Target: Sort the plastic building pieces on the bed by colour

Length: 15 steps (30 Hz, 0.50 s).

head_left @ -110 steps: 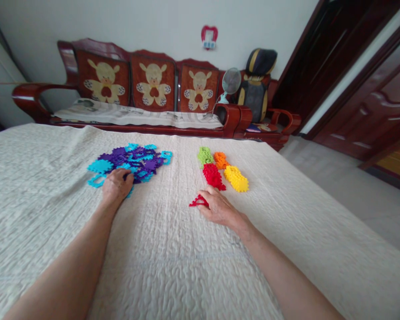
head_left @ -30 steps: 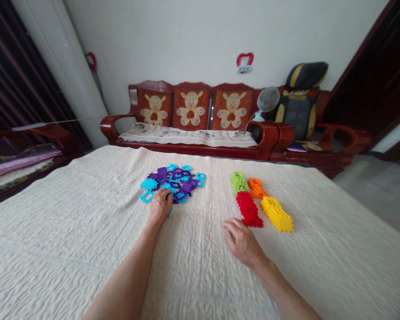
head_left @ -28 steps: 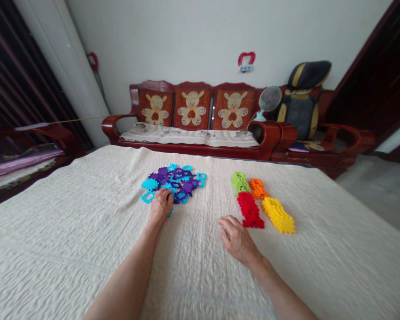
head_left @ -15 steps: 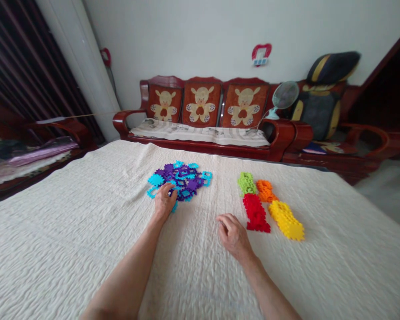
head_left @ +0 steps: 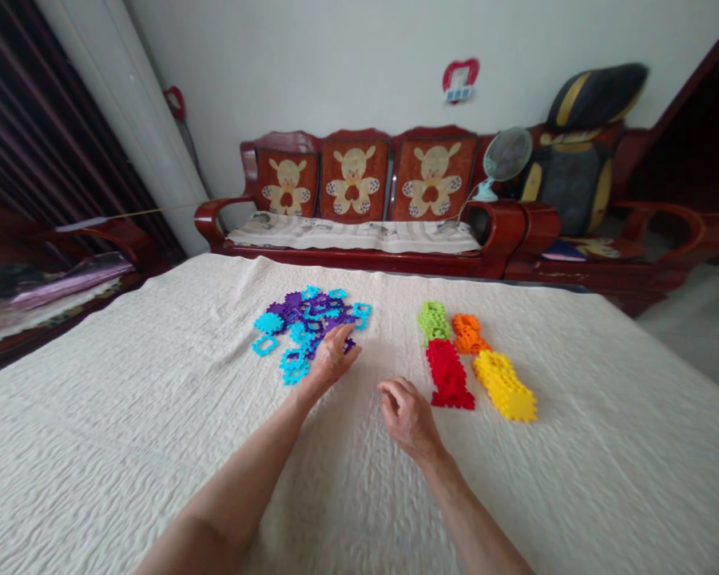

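Observation:
A loose pile of cyan and purple toothed plastic tiles (head_left: pixel 311 318) lies on the cream quilted bedcover (head_left: pixel 156 415). My left hand (head_left: pixel 334 357) rests at the pile's near right edge. Its fingers are stretched out flat and touch a purple tile. My right hand (head_left: pixel 406 414) lies on the cover between the pile and a red stack (head_left: pixel 449 374). Its fingers are loosely bent and apart, with nothing in them. Beside the red stack stand a green stack (head_left: pixel 433 321), an orange stack (head_left: pixel 468 334) and a yellow stack (head_left: pixel 504 385), sorted by colour.
A dark red wooden bench (head_left: pixel 359 239) with bear cushions runs along the bed's far edge. A small fan (head_left: pixel 504 158) and a dark padded cushion (head_left: pixel 575 152) sit at the bench's right end. A dark curtain (head_left: pixel 29 152) hangs at the left.
My left hand slid from the pile's near left edge to its right side and its fingers stretched out. My right hand moved left, away from the red stack, after laying down a red tile.

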Tool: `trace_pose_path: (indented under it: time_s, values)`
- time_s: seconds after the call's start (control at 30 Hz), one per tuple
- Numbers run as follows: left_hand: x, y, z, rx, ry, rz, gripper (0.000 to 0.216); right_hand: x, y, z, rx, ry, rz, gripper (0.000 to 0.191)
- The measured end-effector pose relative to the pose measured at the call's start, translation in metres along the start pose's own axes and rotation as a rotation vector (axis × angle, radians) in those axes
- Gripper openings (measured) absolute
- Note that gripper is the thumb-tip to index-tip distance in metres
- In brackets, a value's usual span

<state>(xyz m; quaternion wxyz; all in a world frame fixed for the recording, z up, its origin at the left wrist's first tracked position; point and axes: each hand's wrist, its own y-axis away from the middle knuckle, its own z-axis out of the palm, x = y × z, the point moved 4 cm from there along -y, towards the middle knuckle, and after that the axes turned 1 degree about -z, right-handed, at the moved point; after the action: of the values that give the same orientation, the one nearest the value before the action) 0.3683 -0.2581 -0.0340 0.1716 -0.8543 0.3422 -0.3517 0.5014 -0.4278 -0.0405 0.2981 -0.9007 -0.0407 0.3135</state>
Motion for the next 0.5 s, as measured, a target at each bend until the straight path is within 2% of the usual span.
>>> trace_pose_path:
  time_s: [0.07, 0.17, 0.33, 0.4, 0.5]
  values:
    - [0.003, -0.006, 0.002, -0.016, -0.015, 0.044, 0.037, 0.0, 0.0, 0.001, -0.002, 0.003, 0.004, 0.025]
    - [0.001, -0.013, -0.008, -0.038, -0.081, 0.079, 0.027, 0.0, 0.0, 0.001, -0.008, 0.006, 0.001, 0.024]
    - [-0.008, -0.025, -0.034, -0.01, -0.314, -0.04, 0.021, 0.0, -0.001, 0.002, -0.015, 0.027, 0.014, 0.024]
    - [-0.005, -0.035, -0.033, -0.045, -0.356, -0.047, 0.024, -0.001, -0.002, 0.002, -0.025, 0.032, 0.023, 0.024]
    - [0.003, -0.057, -0.017, -0.187, -0.359, -0.007, 0.029, -0.002, -0.002, 0.001, -0.036, 0.029, 0.039, 0.025]
